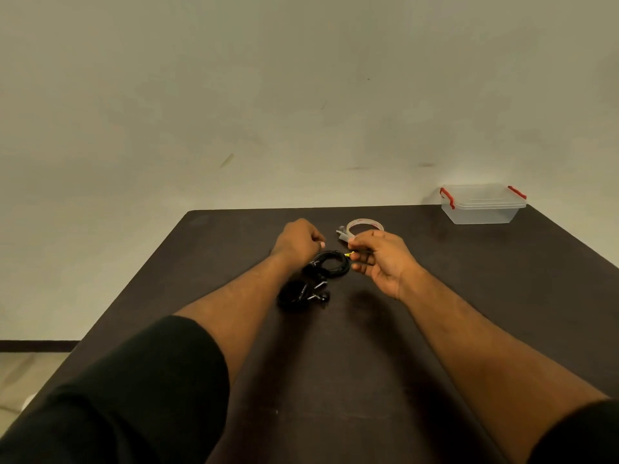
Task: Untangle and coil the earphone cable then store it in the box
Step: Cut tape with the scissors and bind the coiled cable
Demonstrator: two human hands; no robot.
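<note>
Both hands apparently on earphone cable (pixel 330 264)

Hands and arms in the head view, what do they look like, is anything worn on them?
Both forearms are bare. The left hand and right hand show no gloves, and no rings or watch are visible. Short black sleeves cover the upper arms, ending around the elbows.

Both hands, left hand (pixel 299 241) and right hand (pixel 382 259), pinch the black earphone cable (pixel 330 264) above the dark table (pixel 469 279).

Box (pixel 479 209) clear glossy plastic; table (pixel 469 279) dark matt; cable (pixel 330 264) black.
</note>
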